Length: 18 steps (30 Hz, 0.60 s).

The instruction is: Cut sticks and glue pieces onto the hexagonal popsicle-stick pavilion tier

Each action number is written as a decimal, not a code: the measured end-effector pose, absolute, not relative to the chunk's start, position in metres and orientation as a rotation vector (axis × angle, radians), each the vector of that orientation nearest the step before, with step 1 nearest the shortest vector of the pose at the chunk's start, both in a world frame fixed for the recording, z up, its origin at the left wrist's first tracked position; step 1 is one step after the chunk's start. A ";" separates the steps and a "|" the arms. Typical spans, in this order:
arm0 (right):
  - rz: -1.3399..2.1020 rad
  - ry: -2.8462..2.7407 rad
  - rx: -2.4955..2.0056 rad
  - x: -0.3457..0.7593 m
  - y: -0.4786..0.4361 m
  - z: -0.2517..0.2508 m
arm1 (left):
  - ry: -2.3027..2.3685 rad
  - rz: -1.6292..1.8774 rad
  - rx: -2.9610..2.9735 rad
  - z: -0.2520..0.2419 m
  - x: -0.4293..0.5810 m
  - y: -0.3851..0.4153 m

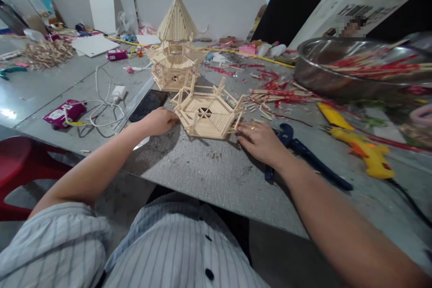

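A hexagonal pavilion tier made of pale wooden sticks (205,128) sits on the grey table in front of me, with short posts around its rim and a small opening in its floor. My left hand (158,121) has its curled fingers closed on the left edge of the tier. On the opposite side, my right hand (258,137) grips the lower right edge, its fingertips partly hidden by the sticks. Just behind stands a taller stick pagoda (177,31) with a pointed roof. Dark blue cutting pliers (303,155) lie beside my right hand and wrist.
A yellow hot glue gun (364,148) lies at right, below a steel basin (300,72) holding sticks and red wrappers. Loose sticks (283,96) are scattered nearby. At left are a dark phone (148,104), a purple box (65,113), a white charger (119,93) and a red stool (27,162).
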State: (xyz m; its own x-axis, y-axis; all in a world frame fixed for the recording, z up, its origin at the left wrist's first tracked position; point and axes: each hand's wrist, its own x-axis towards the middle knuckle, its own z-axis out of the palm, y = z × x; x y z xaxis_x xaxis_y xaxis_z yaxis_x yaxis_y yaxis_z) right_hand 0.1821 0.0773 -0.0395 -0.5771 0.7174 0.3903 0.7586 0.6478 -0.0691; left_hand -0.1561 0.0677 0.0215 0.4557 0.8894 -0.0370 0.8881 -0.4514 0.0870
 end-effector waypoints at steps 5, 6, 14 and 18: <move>-0.140 -2.575 -1.172 0.180 0.076 -0.041 | 1.531 0.100 2.644 0.010 -0.160 0.076; -0.135 -2.588 -1.182 0.179 0.076 -0.041 | 1.523 0.115 2.651 0.008 -0.160 0.076; -0.107 -2.576 -1.242 0.176 0.073 -0.038 | 1.624 0.072 2.615 0.004 -0.162 0.075; -0.059 -2.594 -1.295 0.175 0.072 -0.033 | 1.577 0.116 2.640 0.001 -0.159 0.077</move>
State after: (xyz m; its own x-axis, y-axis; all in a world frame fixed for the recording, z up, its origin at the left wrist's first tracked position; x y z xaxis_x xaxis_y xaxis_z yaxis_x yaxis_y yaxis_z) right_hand 0.1748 0.0717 -0.0326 -0.5780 0.7825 0.2316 0.7922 0.6061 -0.0711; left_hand -0.1595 0.0772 0.0015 0.4724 0.8808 0.0322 0.8760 -0.4733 0.0934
